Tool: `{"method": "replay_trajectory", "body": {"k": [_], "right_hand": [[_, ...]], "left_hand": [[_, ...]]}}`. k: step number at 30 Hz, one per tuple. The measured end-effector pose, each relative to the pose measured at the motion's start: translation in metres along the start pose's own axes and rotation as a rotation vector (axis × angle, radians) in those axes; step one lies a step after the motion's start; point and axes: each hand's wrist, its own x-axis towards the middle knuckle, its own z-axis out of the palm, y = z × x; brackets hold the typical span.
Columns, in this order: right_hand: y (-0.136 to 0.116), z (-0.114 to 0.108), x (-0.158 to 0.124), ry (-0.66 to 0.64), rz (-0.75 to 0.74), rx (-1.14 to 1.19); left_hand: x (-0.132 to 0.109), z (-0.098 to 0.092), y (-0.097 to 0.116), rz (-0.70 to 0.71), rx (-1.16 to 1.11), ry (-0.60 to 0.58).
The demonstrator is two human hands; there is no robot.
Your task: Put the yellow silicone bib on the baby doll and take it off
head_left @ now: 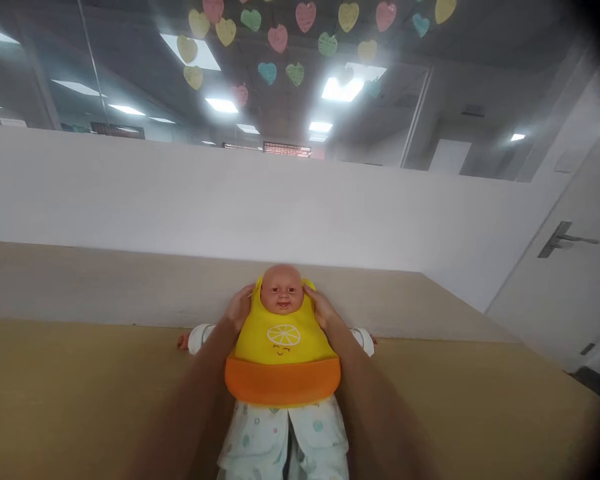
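Observation:
A baby doll [283, 288] lies face up on the table, arms stretched out to both sides, in white clothes [260, 433] with small coloured prints. Over its chest is a yellow bib [265, 317] with a lemon slice print and an orange pocket [283, 383] along the bottom. My left hand [239, 307] is closed at the bib's neck strap beside the doll's head. On the other side, my right hand [321, 308] grips the strap near its end in the same way. The fingertips of both hands are partly hidden behind the bib.
The wooden table [80, 387] spreads to both sides of the doll. Behind it stands a white low wall [180, 207] topped by glass with paper hearts [306, 17]. A white door with a metal handle [563, 239] is at the right.

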Motion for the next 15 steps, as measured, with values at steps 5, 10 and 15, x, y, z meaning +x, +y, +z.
{"method": "replay_trajectory", "body": {"k": [5,10,15], "right_hand": [[0.009,0.000,-0.005,0.027,0.014,0.023],[0.016,0.000,-0.009,0.064,0.045,-0.035],[0.024,-0.003,-0.008,0.055,0.042,-0.042]], "left_hand": [[-0.004,-0.003,-0.013,-0.042,-0.004,-0.009],[-0.005,-0.004,-0.020,-0.037,-0.042,-0.030],[-0.002,-0.015,-0.024,0.015,-0.121,-0.134]]}}
